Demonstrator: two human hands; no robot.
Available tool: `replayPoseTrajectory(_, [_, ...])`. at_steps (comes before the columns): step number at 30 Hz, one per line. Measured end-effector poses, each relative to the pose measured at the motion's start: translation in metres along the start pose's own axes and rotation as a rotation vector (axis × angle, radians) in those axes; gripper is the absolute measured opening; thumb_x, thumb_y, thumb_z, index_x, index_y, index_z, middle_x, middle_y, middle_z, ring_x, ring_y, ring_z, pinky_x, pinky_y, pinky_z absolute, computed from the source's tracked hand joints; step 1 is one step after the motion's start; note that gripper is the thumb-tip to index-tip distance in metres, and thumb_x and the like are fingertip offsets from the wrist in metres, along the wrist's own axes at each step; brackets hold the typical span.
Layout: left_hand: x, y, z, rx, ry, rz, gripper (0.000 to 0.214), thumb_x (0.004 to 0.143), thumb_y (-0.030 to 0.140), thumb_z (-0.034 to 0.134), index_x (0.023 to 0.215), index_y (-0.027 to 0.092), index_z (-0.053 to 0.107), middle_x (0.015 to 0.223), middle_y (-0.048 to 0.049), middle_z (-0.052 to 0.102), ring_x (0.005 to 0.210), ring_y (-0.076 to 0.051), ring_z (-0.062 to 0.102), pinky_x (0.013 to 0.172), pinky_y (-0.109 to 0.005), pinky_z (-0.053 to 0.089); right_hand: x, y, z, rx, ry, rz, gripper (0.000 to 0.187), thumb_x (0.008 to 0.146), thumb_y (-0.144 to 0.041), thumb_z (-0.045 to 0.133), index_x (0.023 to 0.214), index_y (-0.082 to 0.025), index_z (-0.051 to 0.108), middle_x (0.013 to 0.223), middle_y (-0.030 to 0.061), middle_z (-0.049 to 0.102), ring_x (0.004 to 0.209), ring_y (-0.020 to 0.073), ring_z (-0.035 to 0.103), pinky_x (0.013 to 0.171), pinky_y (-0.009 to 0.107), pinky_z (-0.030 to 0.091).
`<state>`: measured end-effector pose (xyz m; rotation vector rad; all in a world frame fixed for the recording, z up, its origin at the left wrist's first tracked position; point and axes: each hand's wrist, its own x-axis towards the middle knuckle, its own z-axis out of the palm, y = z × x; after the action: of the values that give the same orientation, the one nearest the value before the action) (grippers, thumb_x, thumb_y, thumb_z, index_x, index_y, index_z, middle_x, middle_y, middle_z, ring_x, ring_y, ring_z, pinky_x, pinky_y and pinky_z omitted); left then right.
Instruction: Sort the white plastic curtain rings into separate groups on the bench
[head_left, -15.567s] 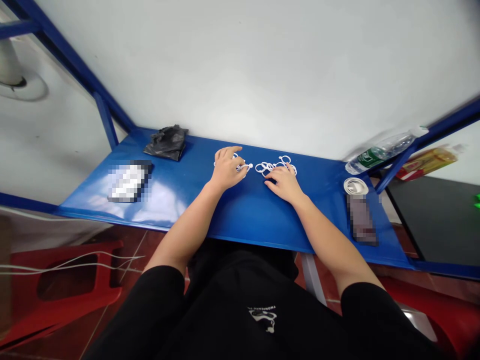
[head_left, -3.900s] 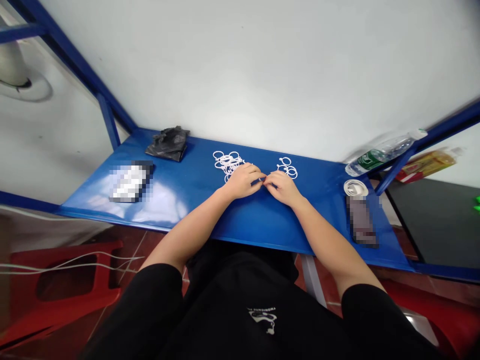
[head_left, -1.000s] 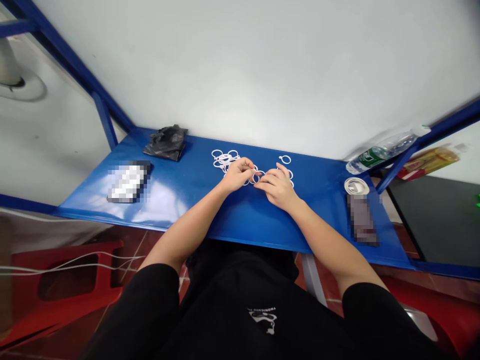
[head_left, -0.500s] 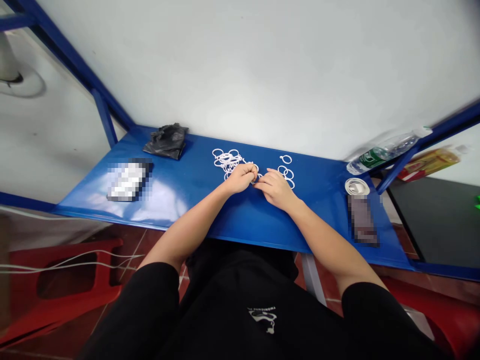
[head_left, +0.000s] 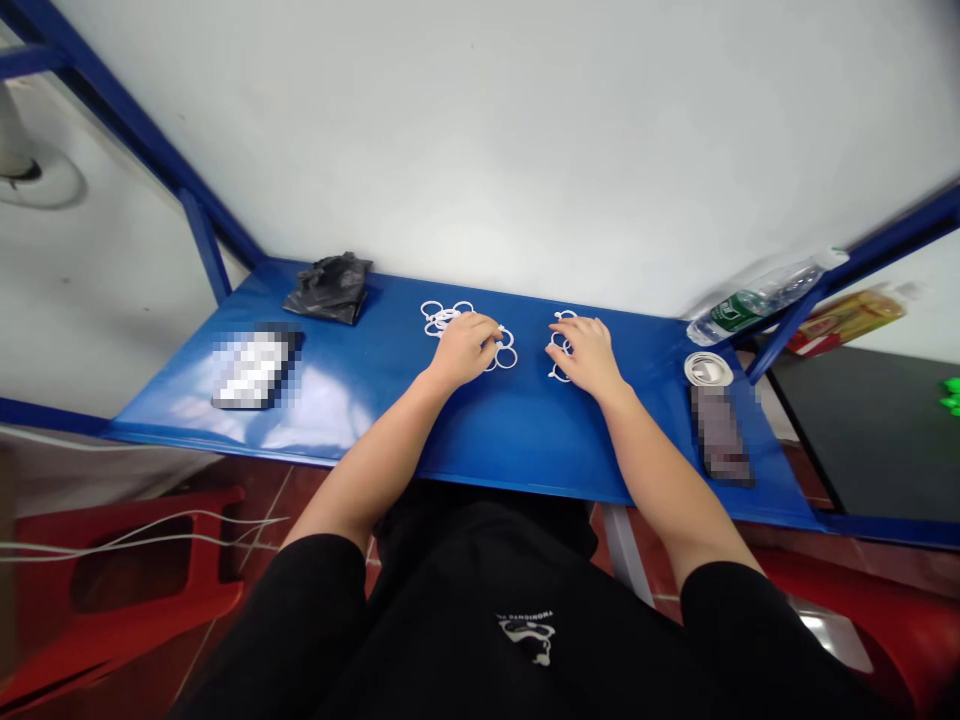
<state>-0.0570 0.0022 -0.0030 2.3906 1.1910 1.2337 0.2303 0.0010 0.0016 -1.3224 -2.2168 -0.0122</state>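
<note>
Small white plastic rings lie in two groups on the blue table (head_left: 487,430). The larger pile of rings (head_left: 439,315) is at the left and a few loose rings (head_left: 556,375) are at the right. My left hand (head_left: 463,347) rests at the right edge of the larger pile, its fingers curled round a white ring (head_left: 507,357). My right hand (head_left: 583,352) lies over the right group with fingers stretched out and spread, touching the rings there. The two hands are a short gap apart.
A crumpled black bag (head_left: 328,288) sits at the back left, with a blurred flat object (head_left: 251,368) nearer the left front. At the right are a lying water bottle (head_left: 757,298), a white coil (head_left: 707,369) and a blurred dark object (head_left: 718,435). A red stool (head_left: 112,590) stands below left.
Half a second ago both hands met over one ring at the middle. They have since parted, the left toward the big pile and the right onto the right group.
</note>
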Motion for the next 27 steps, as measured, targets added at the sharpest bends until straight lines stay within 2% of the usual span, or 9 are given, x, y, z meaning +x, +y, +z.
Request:
replayPoseTrajectory(2, [-0.001,-0.002,0.003,0.016,-0.013,0.010,0.023,0.090,0.010,0.057,0.092,0.022,0.077,0.107,-0.0087,0.080,0.103,-0.027,0.072,0.098,-0.047,0.052,-0.002,0.010,0.005,-0.044,-0.048,0.068,0.034,0.099,-0.044,0.065,0.123,-0.025,0.077,0.129,0.0134,0.075,0.123,0.0390,0.062,0.116,0.070,0.036])
replayPoseTrajectory(6, [-0.002,-0.003,0.006,0.017,-0.008,0.022,0.022,0.092,0.011,0.058,0.094,0.021,0.077,0.110,-0.0100,0.079,0.105,-0.028,0.071,0.097,-0.048,0.051,-0.004,0.014,0.014,-0.076,-0.134,0.092,0.027,0.099,-0.038,0.065,0.116,-0.024,0.079,0.120,0.0113,0.077,0.114,0.0357,0.064,0.110,0.063,0.043])
replayPoseTrajectory(11, [-0.002,-0.002,0.006,-0.010,-0.017,0.015,0.020,0.093,0.013,0.060,0.095,0.021,0.078,0.110,-0.0106,0.078,0.104,-0.028,0.071,0.098,-0.048,0.051,-0.004,0.014,0.014,-0.119,-0.108,0.089,0.022,0.097,-0.039,0.068,0.105,-0.023,0.082,0.118,0.0139,0.074,0.110,0.0355,0.063,0.106,0.061,0.045])
replayPoseTrajectory(16, [-0.002,0.000,0.008,-0.016,-0.024,0.020,0.018,0.095,0.016,0.060,0.095,0.021,0.078,0.108,-0.0105,0.079,0.104,-0.027,0.071,0.098,-0.047,0.052,-0.002,0.013,0.009,-0.102,-0.087,0.100,0.022,0.100,-0.033,0.062,0.092,-0.022,0.079,0.115,0.0145,0.074,0.107,0.0349,0.065,0.104,0.060,0.047])
replayPoseTrajectory(21, [-0.002,0.010,0.007,-0.039,-0.050,0.093,0.019,0.096,0.018,0.059,0.104,0.022,0.077,0.111,-0.0095,0.079,0.108,-0.027,0.072,0.101,-0.047,0.053,0.001,-0.005,0.004,0.096,0.076,0.030,0.023,0.105,-0.034,0.053,0.106,-0.022,0.073,0.137,0.0159,0.069,0.125,0.0342,0.064,0.107,0.055,0.050])
replayPoseTrajectory(24, [-0.003,0.019,0.007,-0.062,-0.054,0.131,0.023,0.097,0.020,0.061,0.115,0.021,0.075,0.118,-0.0115,0.077,0.112,-0.027,0.071,0.102,-0.047,0.053,-0.001,-0.021,0.002,0.314,0.027,-0.003,0.023,0.108,-0.036,0.050,0.111,-0.023,0.069,0.117,0.0104,0.077,0.106,0.0266,0.071,0.094,0.042,0.056])
replayPoseTrajectory(27, [-0.004,0.026,0.009,-0.079,-0.054,0.167,0.030,0.098,0.023,0.062,0.126,0.019,0.072,0.128,-0.0150,0.074,0.119,-0.028,0.069,0.103,-0.047,0.054,-0.004,-0.036,0.001,0.461,-0.059,-0.018,0.023,0.108,-0.038,0.052,0.108,-0.023,0.070,0.099,0.0050,0.078,0.088,0.0216,0.073,0.084,0.035,0.056])
